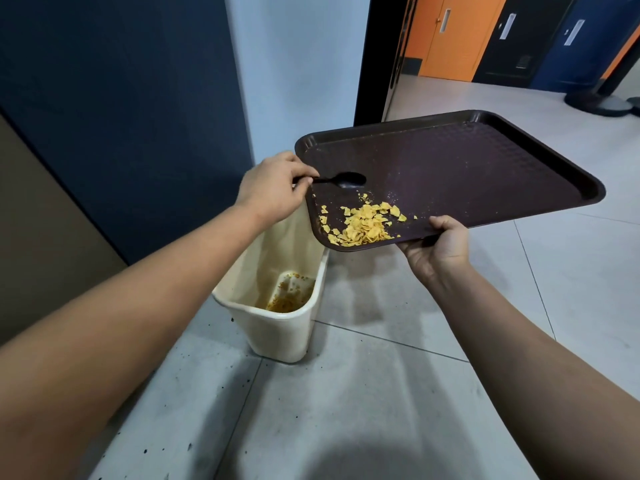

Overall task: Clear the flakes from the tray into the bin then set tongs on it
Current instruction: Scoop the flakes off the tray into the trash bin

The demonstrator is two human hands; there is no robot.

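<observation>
A dark brown tray (485, 168) is held tilted in the air, its lower left corner over a cream bin (277, 337). My right hand (440, 245) grips the tray's near edge from below. A pile of yellow flakes (363, 225) lies near the tray's low corner. My left hand (273, 188) holds a black spoon (346, 180) by the handle, its bowl resting on the tray just above the flakes. Some flakes lie on the bin's bottom (287, 297). No tongs are in view.
The bin stands on a grey tiled floor (346, 393) beside a dark blue wall panel (121, 116) and a pale wall corner. A doorway behind the tray opens onto a hall with orange and blue doors and a round stand base (599, 102).
</observation>
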